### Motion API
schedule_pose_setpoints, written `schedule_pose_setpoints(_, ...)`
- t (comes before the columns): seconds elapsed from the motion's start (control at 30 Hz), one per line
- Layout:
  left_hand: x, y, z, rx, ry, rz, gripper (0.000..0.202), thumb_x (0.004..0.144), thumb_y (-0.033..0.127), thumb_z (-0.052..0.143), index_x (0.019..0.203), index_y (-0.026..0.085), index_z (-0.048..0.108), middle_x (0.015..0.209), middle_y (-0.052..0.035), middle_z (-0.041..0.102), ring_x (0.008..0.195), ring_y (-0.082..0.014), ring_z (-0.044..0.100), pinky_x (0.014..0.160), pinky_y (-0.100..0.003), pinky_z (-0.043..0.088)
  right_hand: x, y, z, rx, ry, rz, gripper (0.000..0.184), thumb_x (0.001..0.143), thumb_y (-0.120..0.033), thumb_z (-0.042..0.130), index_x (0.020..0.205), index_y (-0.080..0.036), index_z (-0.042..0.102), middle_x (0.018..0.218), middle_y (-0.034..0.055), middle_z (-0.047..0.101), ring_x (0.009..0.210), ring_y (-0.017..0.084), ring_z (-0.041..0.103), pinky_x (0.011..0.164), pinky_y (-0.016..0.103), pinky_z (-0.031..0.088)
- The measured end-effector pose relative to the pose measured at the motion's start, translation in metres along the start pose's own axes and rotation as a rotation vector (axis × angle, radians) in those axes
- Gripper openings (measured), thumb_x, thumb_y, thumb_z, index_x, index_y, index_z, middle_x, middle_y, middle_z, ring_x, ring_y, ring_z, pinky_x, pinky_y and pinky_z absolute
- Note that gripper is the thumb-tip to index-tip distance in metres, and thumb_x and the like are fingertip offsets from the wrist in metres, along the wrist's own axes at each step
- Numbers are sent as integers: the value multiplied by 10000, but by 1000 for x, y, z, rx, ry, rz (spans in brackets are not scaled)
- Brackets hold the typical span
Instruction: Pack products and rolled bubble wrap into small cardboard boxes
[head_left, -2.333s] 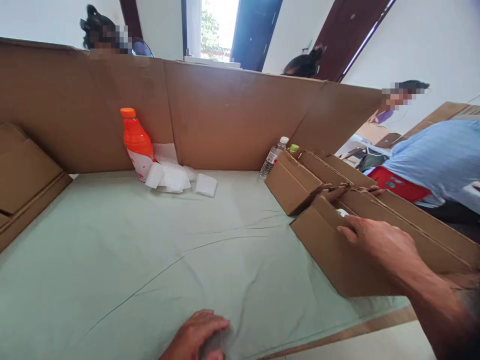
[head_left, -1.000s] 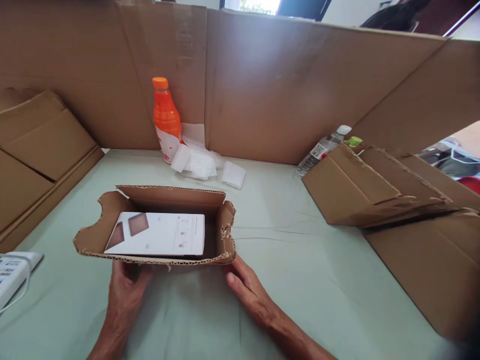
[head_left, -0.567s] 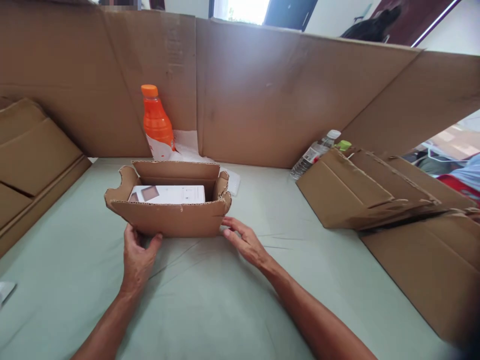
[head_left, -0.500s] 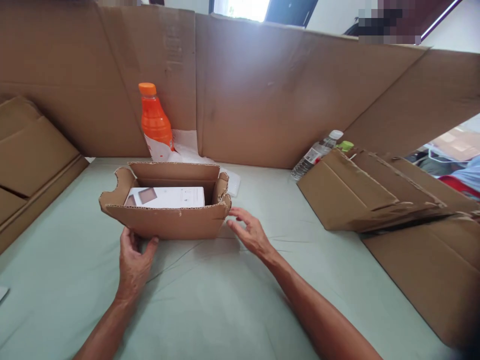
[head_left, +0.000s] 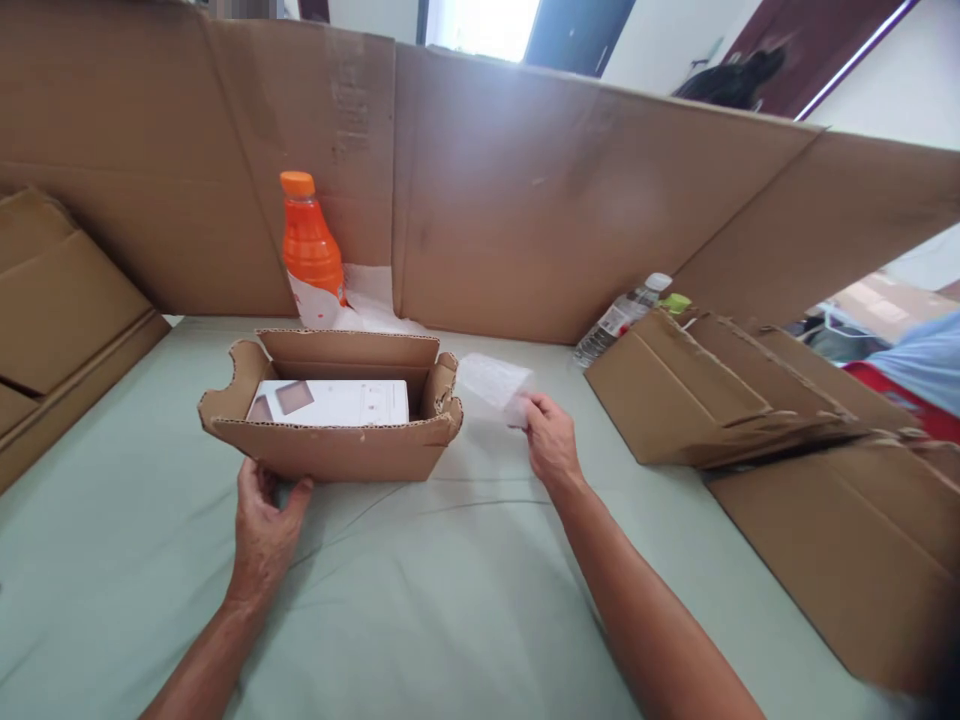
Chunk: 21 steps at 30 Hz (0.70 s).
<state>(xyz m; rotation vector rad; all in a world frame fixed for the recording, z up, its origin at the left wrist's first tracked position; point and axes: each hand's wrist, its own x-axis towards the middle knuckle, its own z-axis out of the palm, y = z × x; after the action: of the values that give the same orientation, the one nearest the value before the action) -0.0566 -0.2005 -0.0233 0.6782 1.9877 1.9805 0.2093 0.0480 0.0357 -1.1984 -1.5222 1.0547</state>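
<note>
An open cardboard box sits on the green cloth, with a white carton lying inside it. My left hand grips the box's near left bottom corner, thumb and fingers curled around the edge. My right hand is to the right of the box and pinches a white foam sheet, lifting it just off the cloth beside the box's right wall.
An orange drink bottle stands by the cardboard back wall, with white foam pieces beside it. A clear water bottle leans at flattened boxes on the right. More cardboard lies at left. A person in blue is beyond.
My right hand left the box's right corner, moved right and back, and took hold of the white foam sheet. The left hand stayed at the box's near left corner.
</note>
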Motion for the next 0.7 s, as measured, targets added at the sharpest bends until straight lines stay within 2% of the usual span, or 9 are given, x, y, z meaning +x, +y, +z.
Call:
schedule_pose_setpoints(0.1, 0, 1, 0, -8, -10, 10, 760, 689, 328, 787, 1360, 184, 463, 1283, -143, 587, 1234, -284, 571, 1152, -527, 375, -51, -4, -31, 59, -54, 94, 360, 757, -528, 605, 864, -190, 671, 803, 41, 682, 656, 163, 596, 563, 294, 511)
schedule_pose_setpoints(0.2, -2, 7, -5, -13, 13, 4, 827, 666, 325, 795, 1401, 185, 441, 1340, -157, 562, 1283, -294, 550, 1168, -525, 357, -85, -2, -51, 29, -123, 162, 325, 690, -475, 694, 818, -176, 689, 698, 39, 675, 584, 169, 586, 514, 296, 490)
schedule_pose_setpoints(0.3, -6, 16, -13, 28, 52, -20, 902, 649, 325, 805, 1448, 187, 408, 1418, -178, 522, 1344, -318, 510, 1181, -537, 336, -97, -6, -67, -48, -72, 145, 316, 656, -369, 738, 913, -188, 711, 788, 39, 704, 625, 166, 577, 567, 302, 491)
schedule_pose_setpoints(0.37, -7, 22, -17, 63, 59, -28, 932, 645, 324, 809, 1466, 189, 391, 1443, -184, 507, 1364, -325, 493, 1181, -536, 336, -96, -16, -69, -115, -29, 55, 335, 708, -350, 708, 1010, -206, 702, 939, 63, 722, 734, 185, 602, 662, 328, 511)
schedule_pose_setpoints(0.4, -8, 24, -17, 65, 60, -30, 931, 642, 321, 810, 1465, 194, 393, 1444, -182, 508, 1361, -324, 497, 1176, -533, 343, -95, -22, -65, -145, -51, -5, 335, 744, -348, 681, 1049, -211, 696, 1004, 78, 723, 793, 198, 618, 707, 343, 517)
schedule_pose_setpoints(0.47, -6, 27, -14, 41, 47, -43, 896, 640, 312, 807, 1440, 213, 417, 1400, -164, 542, 1302, -309, 549, 1150, -525, 375, -94, -34, -44, -172, -200, -108, 367, 794, -336, 633, 1137, -213, 676, 1122, 102, 718, 912, 220, 648, 767, 361, 525)
schedule_pose_setpoints(0.57, 1, 28, -8, -32, 38, -42, 788, 642, 310, 789, 1356, 209, 471, 1211, -109, 621, 1129, -252, 630, 1101, -497, 423, -98, -48, 11, -133, -507, -123, 496, 780, -285, 629, 1270, -209, 623, 1227, 116, 696, 1013, 237, 662, 782, 358, 542)
schedule_pose_setpoints(0.63, 8, 28, -10, -24, 93, -19, 718, 633, 315, 784, 1284, 196, 505, 1063, -58, 624, 1007, -214, 631, 1081, -487, 432, -103, -54, 50, -121, -612, -132, 559, 765, -261, 640, 1320, -203, 599, 1257, 117, 684, 1063, 257, 653, 813, 373, 547)
schedule_pose_setpoints(0.7, 17, 28, -17, 15, 191, -5, 674, 619, 312, 786, 1230, 196, 526, 973, -20, 591, 913, -188, 602, 1075, -493, 426, -108, -56, 81, -106, -667, -177, 609, 769, -260, 647, 1370, -196, 569, 1295, 121, 666, 1113, 277, 638, 856, 394, 541)
